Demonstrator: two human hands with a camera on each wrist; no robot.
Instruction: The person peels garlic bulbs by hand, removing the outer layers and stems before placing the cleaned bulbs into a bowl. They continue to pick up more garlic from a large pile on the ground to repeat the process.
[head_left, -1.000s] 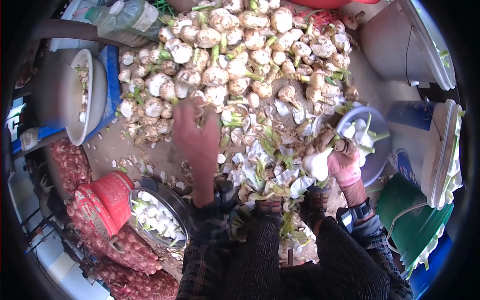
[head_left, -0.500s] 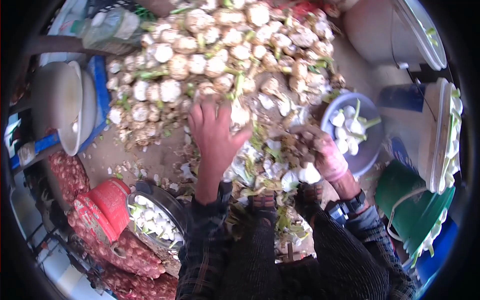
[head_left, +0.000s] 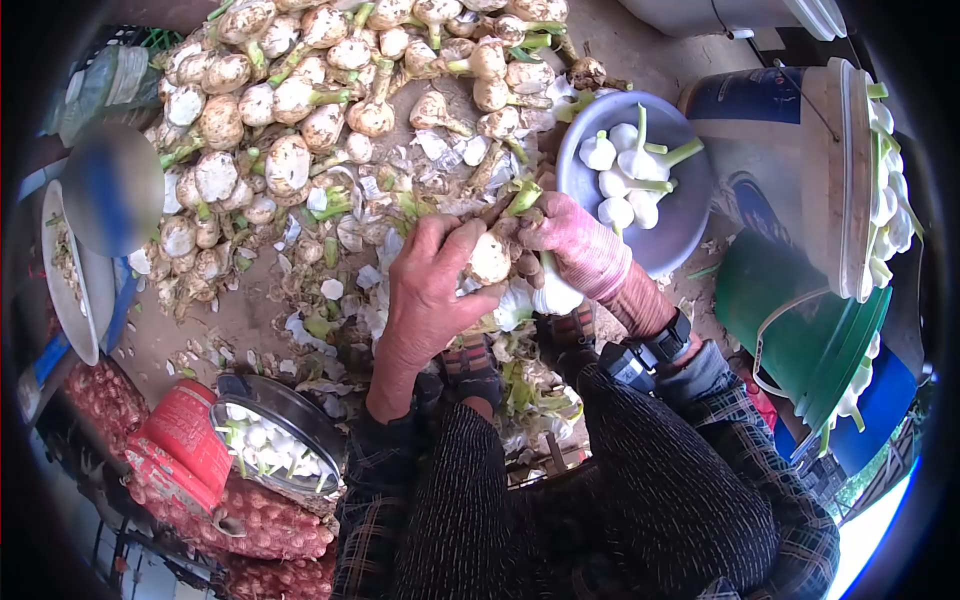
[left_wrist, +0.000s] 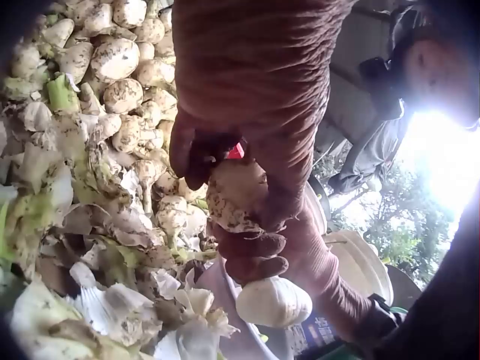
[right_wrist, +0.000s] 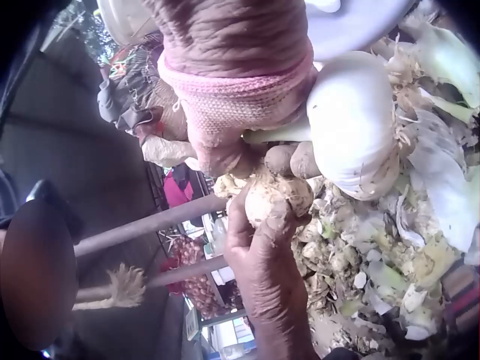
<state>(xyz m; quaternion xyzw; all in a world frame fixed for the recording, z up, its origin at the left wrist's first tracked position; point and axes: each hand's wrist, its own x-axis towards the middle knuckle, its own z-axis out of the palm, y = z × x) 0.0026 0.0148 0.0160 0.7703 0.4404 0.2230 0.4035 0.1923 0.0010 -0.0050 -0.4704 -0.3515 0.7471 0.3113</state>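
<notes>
In the head view, my left hand (head_left: 430, 285) grips a soil-stained garlic bulb (head_left: 490, 258) between thumb and fingers, its green-ended stem pointing up and right. My right hand (head_left: 580, 245), with a pink knitted cover around the palm and wrist, meets that bulb from the other side with its fingertips. A clean white garlic bulb (right_wrist: 352, 124) hangs beneath the right hand, its stem held within the curled fingers. Both bulbs are close together over the peelings (head_left: 520, 385). Just beyond the right hand stands a purple basin (head_left: 682, 225) of clean white garlic bulbs (head_left: 616, 212).
A heap of unpeeled garlic (head_left: 290, 100) spreads across the ground ahead. Buckets, one white (head_left: 745, 150) and one green (head_left: 770, 310), stand at right. A metal pot (head_left: 325, 425) of peeled bulbs, a red bucket (head_left: 180, 440) and red net sacks (head_left: 240, 520) are at left.
My left hand went to the garlic heap, picked up a soil-stained bulb and brought it back to the right hand. The right hand kept the white bulb. The head view swung right.
</notes>
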